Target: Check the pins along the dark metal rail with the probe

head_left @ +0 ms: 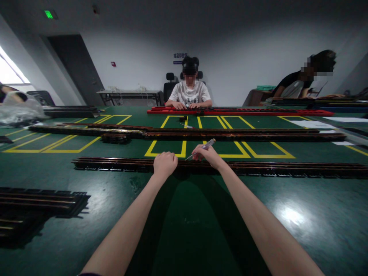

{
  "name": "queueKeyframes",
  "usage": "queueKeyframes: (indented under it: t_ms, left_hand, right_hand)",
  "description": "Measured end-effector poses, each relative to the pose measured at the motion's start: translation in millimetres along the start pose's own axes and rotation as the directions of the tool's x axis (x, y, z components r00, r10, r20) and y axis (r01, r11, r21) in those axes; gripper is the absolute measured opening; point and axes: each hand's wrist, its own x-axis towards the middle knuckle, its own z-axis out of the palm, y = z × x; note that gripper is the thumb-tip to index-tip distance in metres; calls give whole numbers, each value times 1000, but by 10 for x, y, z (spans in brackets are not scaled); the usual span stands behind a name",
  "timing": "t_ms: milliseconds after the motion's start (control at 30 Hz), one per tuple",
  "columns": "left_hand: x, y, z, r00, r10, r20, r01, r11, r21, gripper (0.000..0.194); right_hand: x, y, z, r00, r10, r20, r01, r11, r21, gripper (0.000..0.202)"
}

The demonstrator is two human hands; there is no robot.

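Observation:
A long dark slotted rail (276,168) with copper-coloured lines along it lies crosswise on the green table in front of me. My left hand (166,164) is closed over its near-middle part, knuckles up, with the fingertips hidden. In my right hand (207,154) is a slim screwdriver (209,144) with a clear handle and a thin shaft. It is held tilted like a pen, and its tip points down and left to the rail, close to my left hand. Whether the tip touches the rail I cannot tell.
Beyond lies another row of dark rails (258,134), with a short dark piece (115,138) beside it. More rails (37,203) lie at near left. Across the table a person (189,92) works at a red rail (244,112); another person (296,82) leans in at right.

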Motion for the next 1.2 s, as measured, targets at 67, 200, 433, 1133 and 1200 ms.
queueKeyframes:
  t_ms: [67,200,433,1133,1200]
  left_hand:
    - [-3,3,-6,1000,-5,14,6,1000,-22,44]
    - [-4,4,-12,1000,-8,16,8,1000,-19,44]
    - [4,-8,9,1000,-8,16,9,999,-34,45]
    - [9,-6,7,1000,-8,15,8,1000,-8,44]
    - [6,-8,9,1000,-6,12,7,1000,-21,45]
  right_hand:
    - [-1,6,-5,1000,-4,7,4,1000,-3,16]
    - [1,15,-14,1000,-9,13,9,1000,-7,16]
    - [-3,0,-10,1000,-2,6,2,1000,-5,15]
    - [-5,-20,0,1000,-3,3,3,1000,-13,15]
    - [-4,-18,-1,1000,-4,5,4,1000,-11,15]
